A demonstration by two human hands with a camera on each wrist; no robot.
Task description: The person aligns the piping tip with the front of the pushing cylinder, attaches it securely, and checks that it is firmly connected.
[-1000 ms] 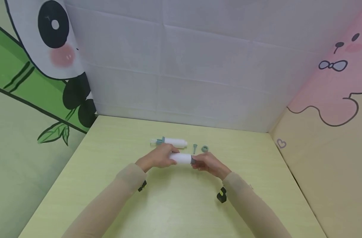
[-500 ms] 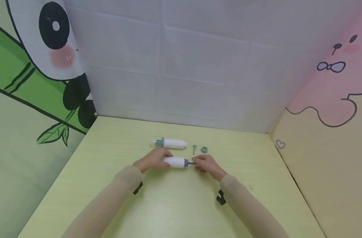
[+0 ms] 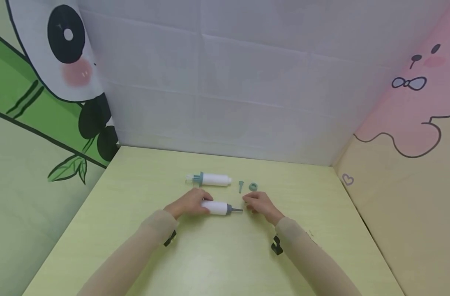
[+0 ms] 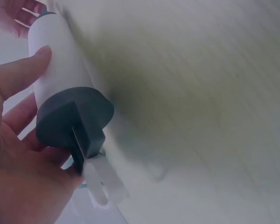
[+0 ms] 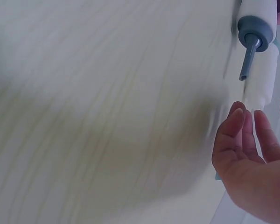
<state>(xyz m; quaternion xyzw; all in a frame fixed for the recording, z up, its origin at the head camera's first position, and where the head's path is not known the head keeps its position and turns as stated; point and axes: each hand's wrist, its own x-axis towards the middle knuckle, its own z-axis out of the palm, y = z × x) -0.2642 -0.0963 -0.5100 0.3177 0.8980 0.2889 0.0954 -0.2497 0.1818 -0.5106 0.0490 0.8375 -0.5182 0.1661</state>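
My left hand (image 3: 192, 201) grips a white cylinder (image 3: 217, 208) with a dark grey nozzle (image 3: 235, 209) at its right end. In the left wrist view, thumb and fingers wrap around the white cylinder (image 4: 60, 65), whose dark grey flanged end (image 4: 74, 116) carries a pale looped handle (image 4: 102, 184). My right hand (image 3: 261, 205) is just right of the nozzle tip, apart from it. In the right wrist view, the right hand (image 5: 247, 163) has loosely bent fingers with nothing between them, below the narrow nozzle (image 5: 248, 60).
Behind the hands lies a second white cylinder (image 3: 216, 179) with a teal flange (image 3: 200, 178) and a clear handle at its left end. To its right are a small teal nozzle (image 3: 241, 186) and a teal ring (image 3: 253, 186). Walls stand behind and on both sides of the table (image 3: 210, 259).
The right hand has let go of the nozzle end and drawn off to the right, exposing the narrow tip. The left hand has shifted slightly left and nearer with the cylinder.
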